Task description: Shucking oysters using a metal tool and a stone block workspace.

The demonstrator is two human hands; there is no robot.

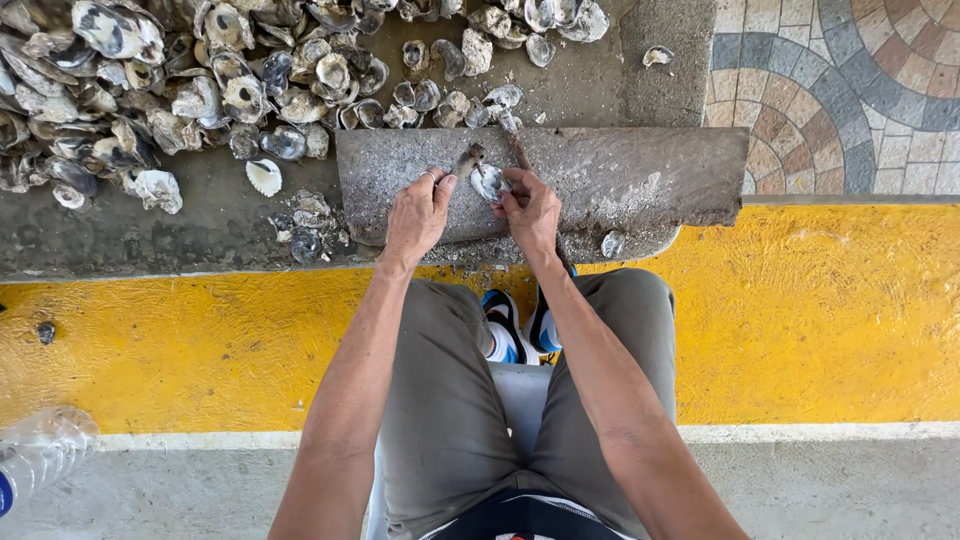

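Grey plank (620,175) (yellow kerb (820,310))

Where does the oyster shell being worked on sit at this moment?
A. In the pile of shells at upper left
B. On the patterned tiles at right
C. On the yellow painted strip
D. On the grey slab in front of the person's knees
D: both hands, left hand and right hand, meet around the shell over the grey slab, apart from the pile.
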